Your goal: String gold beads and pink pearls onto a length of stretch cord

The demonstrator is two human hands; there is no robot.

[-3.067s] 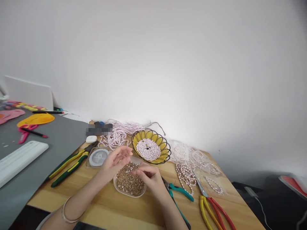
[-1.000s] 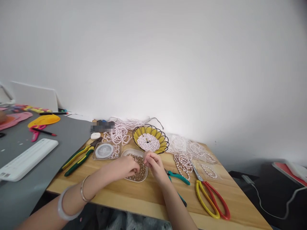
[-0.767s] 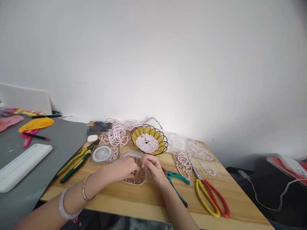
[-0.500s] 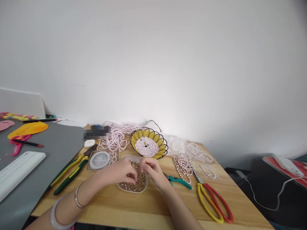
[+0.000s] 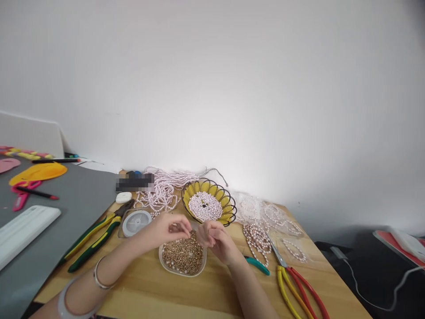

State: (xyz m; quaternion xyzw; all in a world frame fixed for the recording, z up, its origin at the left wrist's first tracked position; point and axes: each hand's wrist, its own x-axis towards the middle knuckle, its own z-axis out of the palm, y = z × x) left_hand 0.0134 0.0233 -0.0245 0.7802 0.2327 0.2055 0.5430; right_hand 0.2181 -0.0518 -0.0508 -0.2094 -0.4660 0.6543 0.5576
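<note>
My left hand (image 5: 171, 228) is closed in a pinch above the far left of a clear plastic tub (image 5: 184, 274) filled with small gold-brown beads (image 5: 184, 255). Facing it across the tub's far right corner, my right hand (image 5: 217, 239) has its fingers curled and pressed together. Whatever either hand holds is too small to make out. Just behind the hands stands a yellow basket (image 5: 226, 204) with a black looped wire rim, holding loose pale pink beads (image 5: 206, 206). Teal-handled pliers (image 5: 258, 265) lie partly hidden behind my right wrist.
Left of the tub are a spool of clear line (image 5: 137, 223) and green-yellow pliers (image 5: 99, 237). Scissors (image 5: 295, 283) and bead strands (image 5: 257, 241) lie right. Pink bead strings (image 5: 162, 186) lie behind. A grey mat (image 5: 83, 199) carries a white keyboard-like bar (image 5: 28, 235).
My hands have risen from over the beads towards the tub's far side, uncovering more of them. My right hand has turned, its fingers curling in. The view has shifted slightly.
</note>
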